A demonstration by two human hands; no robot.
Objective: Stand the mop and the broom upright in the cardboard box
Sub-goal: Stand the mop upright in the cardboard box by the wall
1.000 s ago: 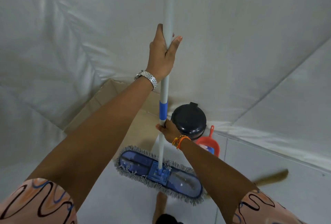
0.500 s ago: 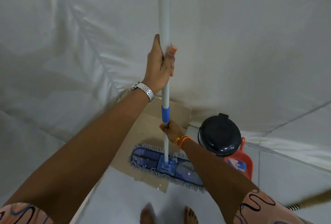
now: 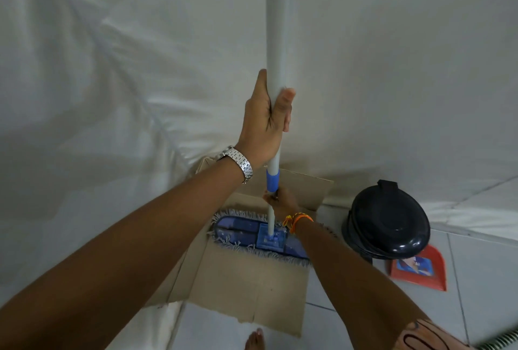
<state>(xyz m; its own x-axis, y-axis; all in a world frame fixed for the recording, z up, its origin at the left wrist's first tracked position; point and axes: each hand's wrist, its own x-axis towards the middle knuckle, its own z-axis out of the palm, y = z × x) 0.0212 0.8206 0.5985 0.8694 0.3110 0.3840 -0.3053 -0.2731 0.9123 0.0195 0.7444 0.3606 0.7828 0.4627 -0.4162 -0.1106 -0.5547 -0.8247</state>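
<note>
I hold the mop upright by its white pole [image 3: 276, 27]. My left hand [image 3: 265, 120] grips the pole high up, a metal watch on that wrist. My right hand [image 3: 281, 201] grips it lower, just under the blue collar. The flat blue mop head [image 3: 244, 233], fringed in grey, sits over the open cardboard box [image 3: 252, 279], level with its top opening. Whether the head rests inside the box or hovers above it I cannot tell. A striped green and white end [image 3: 501, 342], probably the broom handle, pokes in at the bottom right corner.
A black lidded bin [image 3: 388, 222] stands right of the box, with a red dustpan [image 3: 420, 265] on the tiled floor beside it. White sheeting covers the walls behind and to the left. My bare foot [image 3: 255, 340] is at the box's near flap.
The mop has moved from the floor in front of the box to over the box opening. My view has shifted closer to the box; the broom has slid toward the frame's bottom right corner.
</note>
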